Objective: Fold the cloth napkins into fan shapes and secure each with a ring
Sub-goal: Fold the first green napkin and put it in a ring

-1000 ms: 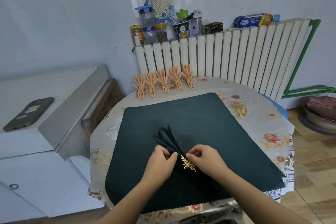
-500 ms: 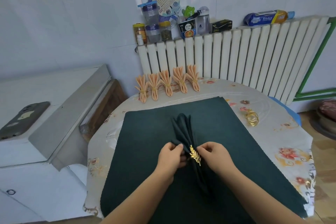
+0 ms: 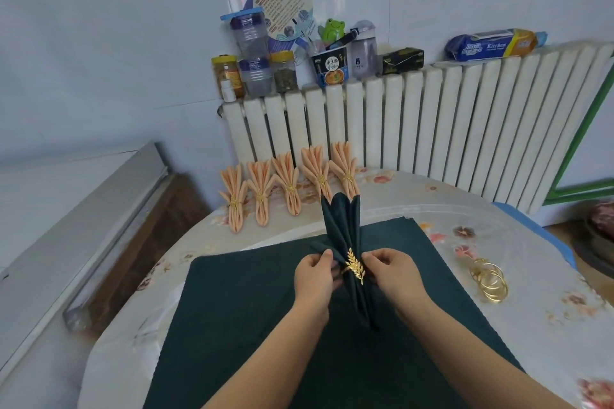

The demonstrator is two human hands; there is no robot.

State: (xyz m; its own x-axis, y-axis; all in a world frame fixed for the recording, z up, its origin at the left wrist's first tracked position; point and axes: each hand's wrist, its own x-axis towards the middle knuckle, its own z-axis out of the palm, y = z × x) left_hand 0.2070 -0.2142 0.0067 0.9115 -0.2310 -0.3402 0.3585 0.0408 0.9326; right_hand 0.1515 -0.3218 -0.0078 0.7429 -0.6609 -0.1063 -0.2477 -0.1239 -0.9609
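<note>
Green napkin [image 3: 342,226] at 12 o'clock of hands, lifted off surface [image 3: 498,242]. Left hand [image 3: 314,279] & right hand [image 3: 395,276] fingers pinch it beside gold ring [image 3: 355,266]. Keep ring centred, spread pleats evenly w/o loosening.

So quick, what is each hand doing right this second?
Left hand: pinching the pleated dark green cloth napkin beside its gold leaf-shaped ring.
Right hand: pinching the same napkin at the ring's other side.
</note>
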